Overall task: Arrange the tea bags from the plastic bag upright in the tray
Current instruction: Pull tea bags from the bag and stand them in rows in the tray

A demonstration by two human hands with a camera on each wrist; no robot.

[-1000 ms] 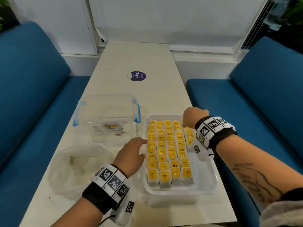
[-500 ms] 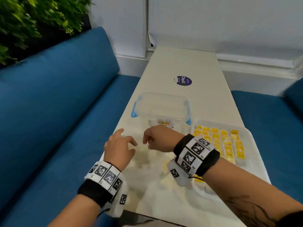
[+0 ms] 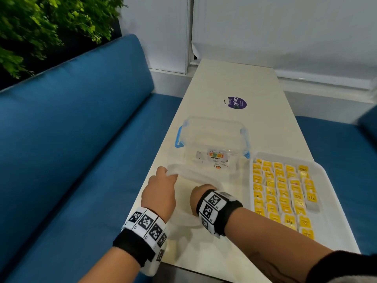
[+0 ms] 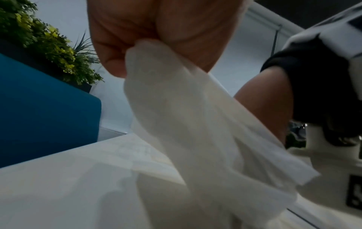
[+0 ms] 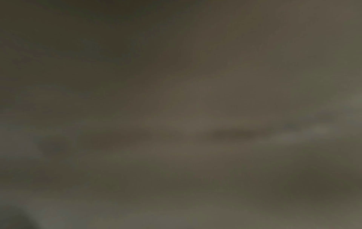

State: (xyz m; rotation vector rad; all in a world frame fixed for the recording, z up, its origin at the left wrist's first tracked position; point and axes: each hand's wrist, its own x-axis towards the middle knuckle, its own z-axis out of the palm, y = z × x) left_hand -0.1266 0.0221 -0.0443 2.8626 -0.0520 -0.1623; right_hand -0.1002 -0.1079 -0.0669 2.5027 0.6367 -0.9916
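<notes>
thin translucent plastic bag (image 3: 195, 176); clear glossy plastic tray (image 3: 334, 217).

1. You can read "ClayG" on the round purple sticker (image 3: 237, 102), midway along the table (image 3: 265, 123).
2. You can read "TEA" on some yellow tea bags (image 3: 311, 198) in the tray (image 3: 334, 227) at the table's right edge.
3. The clear box's label (image 3: 217, 159) is too blurred for you to read.

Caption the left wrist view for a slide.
Left hand pinching the rim of the translucent plastic bag above the white table.
</notes>
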